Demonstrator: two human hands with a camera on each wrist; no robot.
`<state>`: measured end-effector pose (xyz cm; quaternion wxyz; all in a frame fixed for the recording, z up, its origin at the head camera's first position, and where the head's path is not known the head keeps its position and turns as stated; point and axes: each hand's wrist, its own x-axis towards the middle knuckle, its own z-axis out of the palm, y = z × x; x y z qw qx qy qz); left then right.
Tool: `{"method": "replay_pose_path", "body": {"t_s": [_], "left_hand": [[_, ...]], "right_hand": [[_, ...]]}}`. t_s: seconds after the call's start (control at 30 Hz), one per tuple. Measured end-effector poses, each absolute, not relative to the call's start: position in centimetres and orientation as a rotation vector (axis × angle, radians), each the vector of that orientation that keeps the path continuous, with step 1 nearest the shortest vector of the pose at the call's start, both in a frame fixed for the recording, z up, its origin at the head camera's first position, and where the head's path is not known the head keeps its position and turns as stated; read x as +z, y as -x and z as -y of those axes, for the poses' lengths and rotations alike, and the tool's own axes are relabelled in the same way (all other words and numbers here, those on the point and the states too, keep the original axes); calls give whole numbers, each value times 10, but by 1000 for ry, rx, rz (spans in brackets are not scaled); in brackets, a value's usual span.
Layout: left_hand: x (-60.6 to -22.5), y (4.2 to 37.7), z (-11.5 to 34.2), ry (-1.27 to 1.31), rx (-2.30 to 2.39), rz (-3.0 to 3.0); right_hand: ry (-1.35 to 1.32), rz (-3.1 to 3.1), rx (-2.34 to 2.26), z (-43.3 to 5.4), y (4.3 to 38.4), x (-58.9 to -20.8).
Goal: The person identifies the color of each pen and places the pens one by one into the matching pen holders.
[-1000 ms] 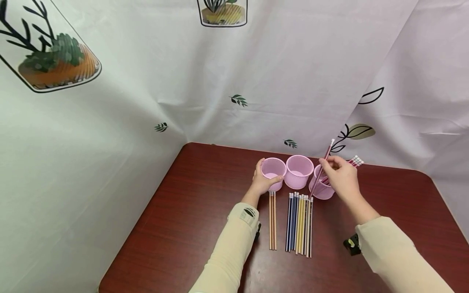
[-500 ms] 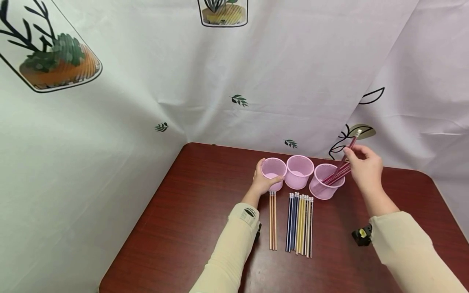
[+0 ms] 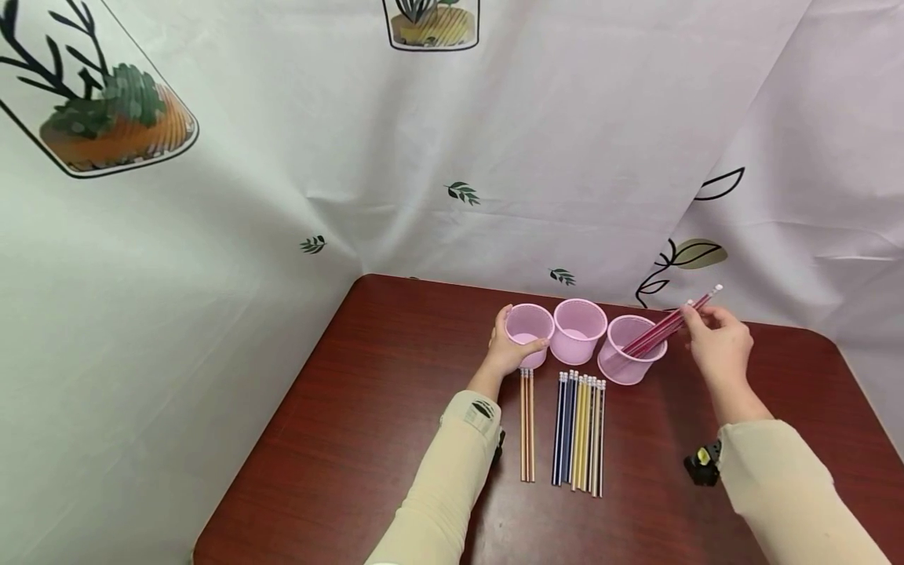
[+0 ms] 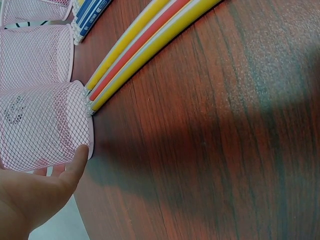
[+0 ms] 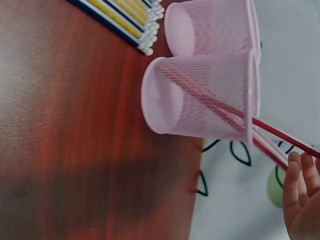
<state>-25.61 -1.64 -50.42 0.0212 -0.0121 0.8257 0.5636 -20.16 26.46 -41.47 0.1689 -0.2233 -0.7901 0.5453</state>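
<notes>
My left hand [image 3: 504, 349] grips the leftmost pink mesh pencil cup [image 4: 40, 130], thumb at the front and fingers round its far side. To its right stand a middle mesh cup [image 3: 577, 333] and a right cup [image 5: 200, 95]. Red pencils [image 3: 653, 336] lean rightward in the right cup, their white eraser ends sticking out past the rim. Beside those ends is my right hand [image 3: 720, 349], its thumb and fingertips apart and right at the pencils. In the right wrist view, its fingers [image 5: 291, 185] look loosely extended under the pencil shafts.
Yellow-and-red striped pencils [image 4: 140, 45] lie in front of the left cup. A row of blue, yellow and dark-striped pencils [image 3: 579, 431] lies in front of the middle cup. The brown table [image 3: 339, 424] meets a hanging patterned cloth [image 3: 395, 157] behind the cups.
My right hand has carried a red pencil rightward into the right cup and lowered it; it now leans with the others. The left hand stays on its cup.
</notes>
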Motion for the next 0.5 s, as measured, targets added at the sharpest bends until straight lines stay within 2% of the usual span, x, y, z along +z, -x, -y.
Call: {"method": "replay_pose_path", "body": {"t_s": [0.5], "left_hand": [[-504,256,16,43,1756,-2550]], "right_hand": [[681,2583,1209,-272,196,-439]]}}
